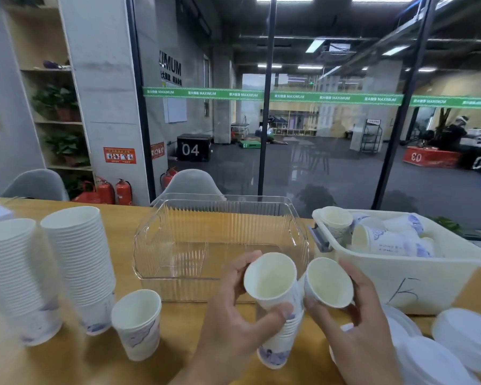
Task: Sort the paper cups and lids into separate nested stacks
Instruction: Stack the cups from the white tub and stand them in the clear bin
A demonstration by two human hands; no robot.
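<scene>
Nesting step, by the look of it. Your left hand (231,323) has its grip curled round a short cup stack (278,315) at 6 o'clock; your right hand (356,323) pinches a single cup (328,282) just beside it. Next: align that cup's base over the stack's mouth, then seat it. White bin (428,279) at 3 o'clock, loose cups inside, hand-marked "F"; the glass band reads "MAXIMUM".
</scene>
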